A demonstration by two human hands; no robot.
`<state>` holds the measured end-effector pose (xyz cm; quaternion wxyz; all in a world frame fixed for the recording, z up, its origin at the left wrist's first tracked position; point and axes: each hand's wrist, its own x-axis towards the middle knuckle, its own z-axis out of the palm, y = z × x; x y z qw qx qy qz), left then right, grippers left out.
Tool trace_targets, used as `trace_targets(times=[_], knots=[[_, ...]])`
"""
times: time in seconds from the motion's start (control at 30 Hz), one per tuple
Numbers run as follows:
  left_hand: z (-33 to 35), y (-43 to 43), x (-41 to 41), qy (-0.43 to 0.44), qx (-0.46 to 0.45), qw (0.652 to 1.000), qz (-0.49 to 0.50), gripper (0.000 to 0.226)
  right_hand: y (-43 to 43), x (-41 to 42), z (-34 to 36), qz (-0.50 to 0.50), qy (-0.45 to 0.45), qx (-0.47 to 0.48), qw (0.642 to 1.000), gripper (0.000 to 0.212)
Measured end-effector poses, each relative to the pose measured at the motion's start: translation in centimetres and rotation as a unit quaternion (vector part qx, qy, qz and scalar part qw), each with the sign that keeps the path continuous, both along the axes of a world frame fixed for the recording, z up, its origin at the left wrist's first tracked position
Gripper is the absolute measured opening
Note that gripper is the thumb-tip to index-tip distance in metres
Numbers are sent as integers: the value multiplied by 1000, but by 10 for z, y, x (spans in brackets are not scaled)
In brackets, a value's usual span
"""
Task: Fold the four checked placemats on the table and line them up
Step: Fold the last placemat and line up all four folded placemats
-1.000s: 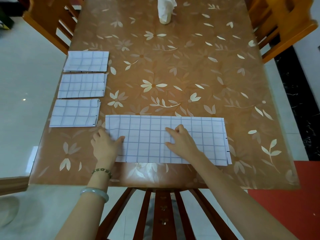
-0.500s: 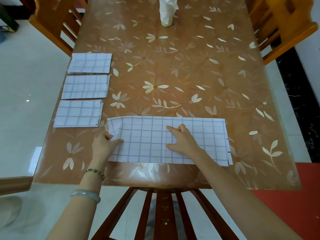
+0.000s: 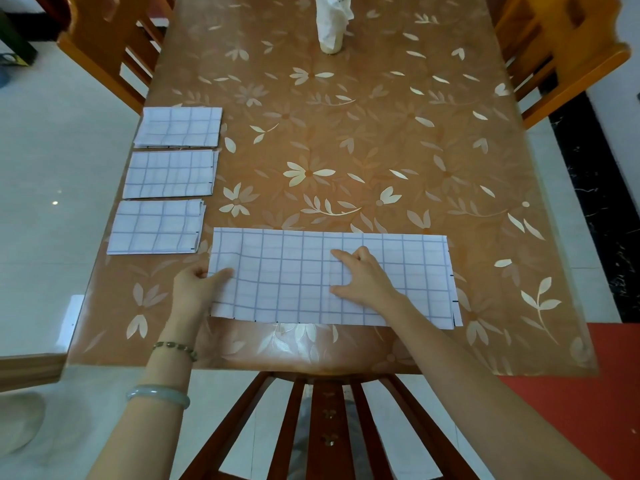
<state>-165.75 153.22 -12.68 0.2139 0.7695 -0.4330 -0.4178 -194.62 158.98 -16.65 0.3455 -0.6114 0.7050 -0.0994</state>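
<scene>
- Three folded placemats (image 3: 170, 174) line the table's (image 3: 381, 150) left edge.
- The left hand (image 3: 195, 287) pinches the left end of one long placemat (image 3: 294, 282) at the near edge.
- The right hand (image 3: 363, 275) presses its middle, fingers flat.

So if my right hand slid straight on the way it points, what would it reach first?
After the long checked placemat under the right hand, bare brown floral table, then probably the middle folded checked placemat on the left.
</scene>
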Motion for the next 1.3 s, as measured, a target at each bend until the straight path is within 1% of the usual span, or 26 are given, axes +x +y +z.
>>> trace_targets(times=[0.1,0.23,0.27,0.37,0.43,0.53,0.6,0.63,0.73,0.77,0.83,0.9,0.93,1.0,1.07,1.13,1.2,1.3], knots=[[26,4,1,37,-47,997,-45,9,-1,0,3,12,3,11,1000,87],[63,9,-1,39,-72,995,-59,4,-2,0,6,21,6,26,999,92],[71,10,-3,45,-77,994,-66,6,-2,0,7,21,6,29,999,94],[91,12,-13,53,-77,993,-77,24,-3,-1,7,24,4,37,999,97],[101,15,-24,62,-79,991,-89,31,-3,-1,7,28,5,40,999,99],[113,21,-46,98,-98,986,-93,29,-4,-1,6,34,10,43,998,100],[118,25,-61,104,-111,982,-113,27,-5,-1,8,34,11,47,998,101],[121,27,-68,97,-120,980,-129,26,-4,-2,10,28,0,47,999,101],[125,29,-82,86,-143,973,-158,23,4,-19,16,-33,-74,18,997,96],[125,29,-86,86,-145,972,-166,23,10,-30,17,-51,-73,-1,996,93],[123,31,-98,88,-153,966,-191,22,24,-60,19,-69,-9,-23,997,89],[118,34,-113,87,-158,961,-209,25,40,-90,20,-88,57,-5,994,88],[116,36,-123,84,-160,959,-220,25,47,-103,20,-97,75,14,992,87],[113,42,-146,90,-152,952,-249,25,57,-120,17,-112,82,47,989,87],[109,48,-171,115,-131,949,-265,26,63,-128,13,-112,93,62,987,88],[104,55,-194,135,-118,946,-270,36,66,-128,11,-103,112,66,986,88],[98,59,-213,141,-111,942,-284,41,67,-122,11,-92,119,63,987,88],[85,62,-236,129,-100,938,-306,39,66,-109,9,-58,142,30,988,84]])
